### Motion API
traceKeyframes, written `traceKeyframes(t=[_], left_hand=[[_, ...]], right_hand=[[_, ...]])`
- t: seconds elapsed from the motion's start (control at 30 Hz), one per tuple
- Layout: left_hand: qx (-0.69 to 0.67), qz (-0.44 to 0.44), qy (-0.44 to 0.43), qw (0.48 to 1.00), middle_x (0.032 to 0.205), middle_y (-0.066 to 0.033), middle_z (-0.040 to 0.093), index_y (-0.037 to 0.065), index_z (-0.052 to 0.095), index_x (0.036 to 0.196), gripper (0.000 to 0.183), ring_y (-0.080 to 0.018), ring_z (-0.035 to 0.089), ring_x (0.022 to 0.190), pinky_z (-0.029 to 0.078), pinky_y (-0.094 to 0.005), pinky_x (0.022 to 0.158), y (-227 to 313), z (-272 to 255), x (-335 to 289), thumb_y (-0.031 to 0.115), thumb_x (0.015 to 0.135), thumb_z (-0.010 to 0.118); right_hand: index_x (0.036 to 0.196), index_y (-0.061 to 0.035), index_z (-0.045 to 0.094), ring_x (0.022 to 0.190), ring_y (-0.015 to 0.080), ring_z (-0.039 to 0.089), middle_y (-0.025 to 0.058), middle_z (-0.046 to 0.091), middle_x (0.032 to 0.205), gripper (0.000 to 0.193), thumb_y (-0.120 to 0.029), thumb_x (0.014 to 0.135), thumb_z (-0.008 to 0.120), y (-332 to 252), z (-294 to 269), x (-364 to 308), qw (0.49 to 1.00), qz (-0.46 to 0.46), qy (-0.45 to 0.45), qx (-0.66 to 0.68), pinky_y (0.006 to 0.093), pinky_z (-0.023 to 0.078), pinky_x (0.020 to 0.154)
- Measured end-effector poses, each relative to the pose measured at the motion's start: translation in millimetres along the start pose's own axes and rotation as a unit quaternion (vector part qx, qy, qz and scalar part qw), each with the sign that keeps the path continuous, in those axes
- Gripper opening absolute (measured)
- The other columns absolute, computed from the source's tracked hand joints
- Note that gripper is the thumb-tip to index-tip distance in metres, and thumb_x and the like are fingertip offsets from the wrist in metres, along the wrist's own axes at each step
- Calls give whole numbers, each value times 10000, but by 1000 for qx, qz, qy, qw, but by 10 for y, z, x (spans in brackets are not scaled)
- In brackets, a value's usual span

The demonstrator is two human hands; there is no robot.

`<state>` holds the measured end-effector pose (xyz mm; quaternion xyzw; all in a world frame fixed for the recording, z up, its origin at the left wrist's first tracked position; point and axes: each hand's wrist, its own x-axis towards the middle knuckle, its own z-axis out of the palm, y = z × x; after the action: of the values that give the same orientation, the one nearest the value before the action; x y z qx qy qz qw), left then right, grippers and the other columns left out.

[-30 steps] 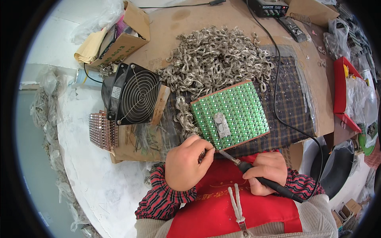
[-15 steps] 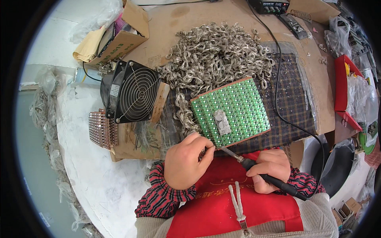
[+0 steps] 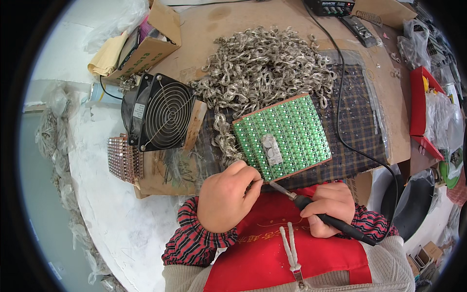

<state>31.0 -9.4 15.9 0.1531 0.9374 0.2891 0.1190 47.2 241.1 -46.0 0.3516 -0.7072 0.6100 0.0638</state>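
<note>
My right hand [image 3: 331,209] is wrapped round the black handle of a soldering iron [image 3: 340,228], with the tip pointing left at the near edge of a green circuit board panel [image 3: 296,131]. Close to that tip, at the panel's near left corner, the fingers of my left hand [image 3: 226,197] are pinched together. What they grip is hidden behind the fingers. A grey, flat piece [image 3: 272,149] rests on the panel. Beyond it lies a large heap of looped silvery wire bundles [image 3: 267,68], and a strand of them [image 3: 224,138] runs down toward my left hand.
A black fan with a round wire guard [image 3: 168,112] stands left of the panel, by a stack of brownish boards [image 3: 125,158]. A cardboard box [image 3: 163,24] is at far left. The iron's cable [image 3: 339,112] crosses the checked cloth [image 3: 362,107]; a red box [image 3: 422,104] sits at right.
My left wrist and sleeve have shifted slightly left, while the pinched fingertips stay by the panel's corner. The soldering iron has barely moved.
</note>
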Motion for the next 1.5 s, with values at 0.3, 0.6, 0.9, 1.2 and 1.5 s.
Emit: traceKeyframes(t=[0.3, 0.6, 0.9, 1.2, 1.5], left_hand=[[6, 11, -6, 1000, 843, -102, 576, 66, 632, 878, 92, -337, 618, 687, 493, -431, 599, -3, -18, 15, 120, 883, 706], [49, 66, -33, 996, 839, -103, 548, 56, 606, 873, 108, -328, 622, 714, 499, -440, 608, -7, -78, 75, 123, 897, 687], [77, 108, -47, 990, 828, -104, 525, 56, 578, 855, 151, -315, 622, 699, 495, -431, 603, -45, -89, 109, 127, 869, 711], [95, 95, -68, 989, 827, -99, 551, 62, 621, 877, 123, -314, 634, 711, 503, -431, 610, -14, -114, 135, 130, 860, 722], [56, 58, 1, 997, 874, -74, 596, 43, 702, 925, 151, -269, 634, 689, 513, -381, 618, 49, -216, 109, 155, 855, 774]], right_hand=[[924, -64, 683, 458, 197, 506, 44, 550, 625, 133, -94, 795, 677, 12, -9, -8, 1000, -13, 8, 3, 322, 386, 419], [901, -55, 683, 458, 205, 508, 54, 549, 622, 130, -89, 776, 683, 17, 45, 12, 1000, -8, 19, 6, 326, 381, 415], [899, -58, 686, 465, 208, 516, 55, 548, 624, 152, -74, 747, 683, 33, 53, 17, 1000, 3, 12, 8, 328, 389, 416], [896, -66, 688, 459, 209, 511, 32, 536, 597, 174, -57, 723, 710, 18, -2, 35, 1000, 0, 19, 8, 341, 390, 413], [1166, -33, 666, 558, 248, 589, 108, 652, 814, 306, -63, 869, 736, -31, -82, 16, 995, 46, 67, -65, 360, 499, 523]])
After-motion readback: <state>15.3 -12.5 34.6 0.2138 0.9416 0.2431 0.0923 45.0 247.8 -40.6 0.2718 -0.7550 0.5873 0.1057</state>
